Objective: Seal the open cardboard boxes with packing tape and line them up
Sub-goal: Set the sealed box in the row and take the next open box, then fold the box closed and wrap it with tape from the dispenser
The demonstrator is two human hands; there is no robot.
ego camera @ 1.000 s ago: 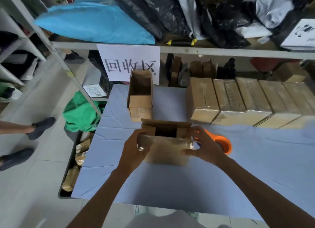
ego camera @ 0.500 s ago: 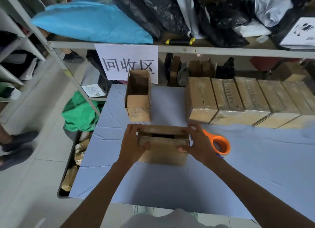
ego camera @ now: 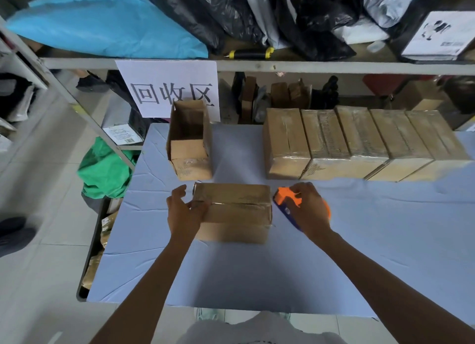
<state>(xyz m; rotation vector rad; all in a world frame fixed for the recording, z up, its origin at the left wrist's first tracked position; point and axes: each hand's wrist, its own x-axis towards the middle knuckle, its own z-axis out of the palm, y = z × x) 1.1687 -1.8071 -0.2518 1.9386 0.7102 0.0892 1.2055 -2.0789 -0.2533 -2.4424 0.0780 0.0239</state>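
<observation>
A cardboard box lies in the middle of the blue table, its top flaps folded down flat. My left hand holds the box's left end, thumb on the flap seam. To the right of the box, my right hand grips the orange tape dispenser, which touches the box's right end. Behind it stands an open box with its flaps up. A row of several taped boxes lines the back right of the table.
The blue table ends at its left edge above a bin of cardboard scraps. A shelf with a paper sign, black bags and a blue bag runs behind. Someone's shoe is on the floor at left.
The box flaps went from open to folded flat. My right hand left the box's right end and took hold of the orange tape dispenser, bringing it to the box.
</observation>
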